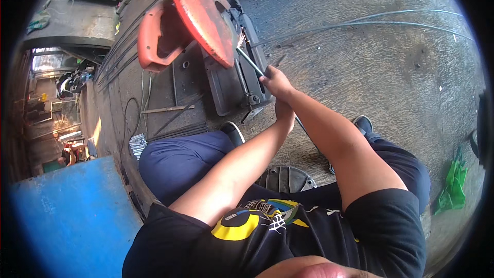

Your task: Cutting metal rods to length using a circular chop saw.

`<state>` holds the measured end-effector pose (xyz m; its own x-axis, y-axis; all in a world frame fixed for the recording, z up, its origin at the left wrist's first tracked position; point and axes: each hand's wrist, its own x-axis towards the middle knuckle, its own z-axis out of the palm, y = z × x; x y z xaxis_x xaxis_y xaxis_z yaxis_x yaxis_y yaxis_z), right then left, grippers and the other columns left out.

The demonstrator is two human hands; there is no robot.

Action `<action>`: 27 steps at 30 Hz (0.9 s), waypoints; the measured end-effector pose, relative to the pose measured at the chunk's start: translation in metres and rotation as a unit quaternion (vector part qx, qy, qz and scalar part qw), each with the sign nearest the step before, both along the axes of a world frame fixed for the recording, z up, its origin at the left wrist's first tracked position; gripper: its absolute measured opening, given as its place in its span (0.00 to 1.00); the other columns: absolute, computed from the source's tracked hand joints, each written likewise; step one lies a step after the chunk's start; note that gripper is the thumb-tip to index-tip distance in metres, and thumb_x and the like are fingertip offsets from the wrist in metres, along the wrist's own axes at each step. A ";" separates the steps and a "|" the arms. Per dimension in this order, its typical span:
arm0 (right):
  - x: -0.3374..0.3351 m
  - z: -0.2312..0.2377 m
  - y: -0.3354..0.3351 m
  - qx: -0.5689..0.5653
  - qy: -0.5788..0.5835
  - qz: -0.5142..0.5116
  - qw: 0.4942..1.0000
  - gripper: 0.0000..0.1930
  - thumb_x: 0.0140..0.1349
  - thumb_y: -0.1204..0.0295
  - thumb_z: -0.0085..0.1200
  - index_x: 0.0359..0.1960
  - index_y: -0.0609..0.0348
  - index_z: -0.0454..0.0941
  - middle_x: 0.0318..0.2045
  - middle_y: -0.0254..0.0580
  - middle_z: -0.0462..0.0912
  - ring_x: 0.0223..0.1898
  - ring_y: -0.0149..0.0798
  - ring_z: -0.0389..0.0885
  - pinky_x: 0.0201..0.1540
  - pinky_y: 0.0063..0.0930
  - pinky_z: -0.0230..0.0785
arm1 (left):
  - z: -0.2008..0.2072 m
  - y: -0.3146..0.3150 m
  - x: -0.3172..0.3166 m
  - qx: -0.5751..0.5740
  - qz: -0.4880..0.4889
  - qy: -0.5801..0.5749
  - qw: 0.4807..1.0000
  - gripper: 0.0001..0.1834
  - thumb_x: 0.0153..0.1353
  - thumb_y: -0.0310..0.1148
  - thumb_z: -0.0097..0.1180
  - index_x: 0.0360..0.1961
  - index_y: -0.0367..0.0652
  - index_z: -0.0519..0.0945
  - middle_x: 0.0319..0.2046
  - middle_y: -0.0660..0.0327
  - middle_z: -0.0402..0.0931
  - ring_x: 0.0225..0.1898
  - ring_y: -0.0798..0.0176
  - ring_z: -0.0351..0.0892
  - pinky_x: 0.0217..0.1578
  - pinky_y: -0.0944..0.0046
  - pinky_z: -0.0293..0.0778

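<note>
A cut-off saw stands ahead of me, with a round red guard, a red loop handle and a dark base. One end of a thin metal rod lies at the saw, just right of the guard. My right hand is closed around the rod close to the saw. Just behind it, nearer to me, my left hand is closed on the same rod. The rod's other end runs down past my hands between my legs. My left fingers are partly hidden by the right forearm.
Long thin rods stretch across the far floor. Several short metal pieces lie bundled left of my knee. A blue panel is at lower left, a green glove-like item at right, and a ribbed round dark object between my legs.
</note>
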<state>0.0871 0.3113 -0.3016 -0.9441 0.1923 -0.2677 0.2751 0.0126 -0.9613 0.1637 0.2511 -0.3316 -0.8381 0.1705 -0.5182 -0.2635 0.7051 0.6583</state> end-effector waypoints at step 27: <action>-0.005 -0.009 0.019 -0.195 -0.158 0.066 0.966 0.18 0.71 0.62 0.42 0.36 0.66 0.78 0.19 0.39 0.78 0.18 0.31 0.74 0.21 0.27 0.66 | 0.002 0.026 -0.014 0.218 0.285 -0.077 0.930 0.16 0.62 0.45 0.53 0.36 0.41 0.75 0.20 0.64 0.69 0.17 0.69 0.68 0.17 0.66 0.60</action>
